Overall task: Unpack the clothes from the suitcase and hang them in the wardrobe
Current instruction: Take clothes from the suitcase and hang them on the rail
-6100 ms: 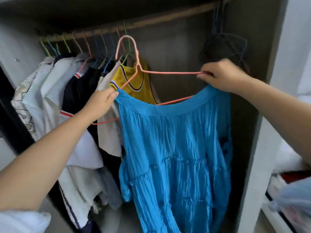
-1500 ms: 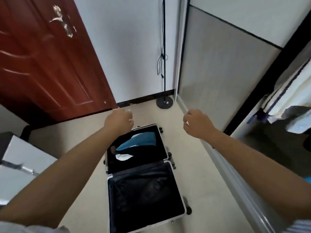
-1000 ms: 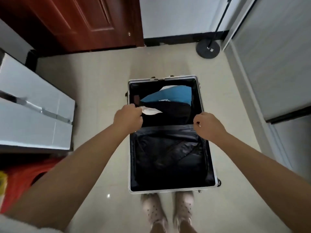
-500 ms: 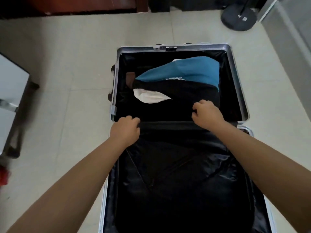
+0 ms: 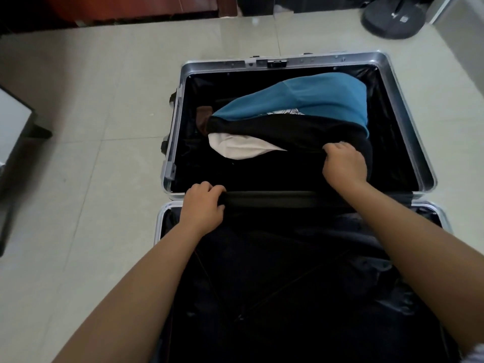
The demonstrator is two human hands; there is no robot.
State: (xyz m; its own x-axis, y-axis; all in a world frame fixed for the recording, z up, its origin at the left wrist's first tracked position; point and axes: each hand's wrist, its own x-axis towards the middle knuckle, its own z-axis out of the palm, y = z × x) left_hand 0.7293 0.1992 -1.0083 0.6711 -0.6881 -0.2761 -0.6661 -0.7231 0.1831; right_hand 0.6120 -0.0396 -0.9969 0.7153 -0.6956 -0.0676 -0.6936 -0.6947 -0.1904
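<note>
A silver-framed suitcase lies open on the floor, both halves lined in black. Its far half holds a pile of clothes: a blue garment on top, a black garment under it, a white one and a bit of brown cloth at the left. My right hand is closed on the near edge of the black garment. My left hand grips the black padded fold at the hinge between the halves. The near half shows only black lining.
Pale floor tiles surround the suitcase. A round black stand base sits at the far right. A red-brown door runs along the far edge. A white box juts in at the left.
I turned from the wardrobe, where I was hanging a blue dress, and bent over the suitcase. My right hand moved forward onto the black garment; my left stayed at the hinge.
</note>
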